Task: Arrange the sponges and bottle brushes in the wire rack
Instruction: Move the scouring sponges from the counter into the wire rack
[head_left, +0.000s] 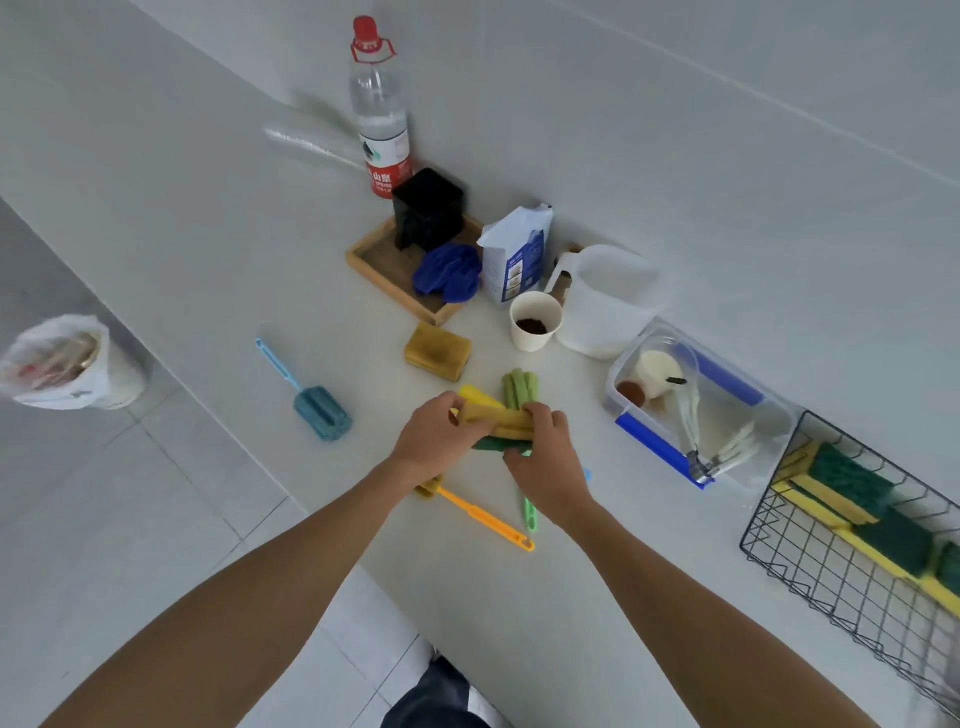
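Both hands meet over the middle of the white bench: the left hand (441, 434) and the right hand (540, 457) each curl their fingers round a yellow-and-green sponge (498, 422), held between them just above the surface. Under them lie a green bottle brush (519, 387) and an orange one (480, 517) — its handle points toward the bench's near edge. A blue bottle brush (311, 395) lies alone near the left edge, bare bench around it. The wire rack (810, 561) sits at the right end, several sponges (852, 480) lined along its far side. A worn sponge (438, 352), a paper cup (535, 319) and a clear tub (696, 415) crowd the tiled wall side.
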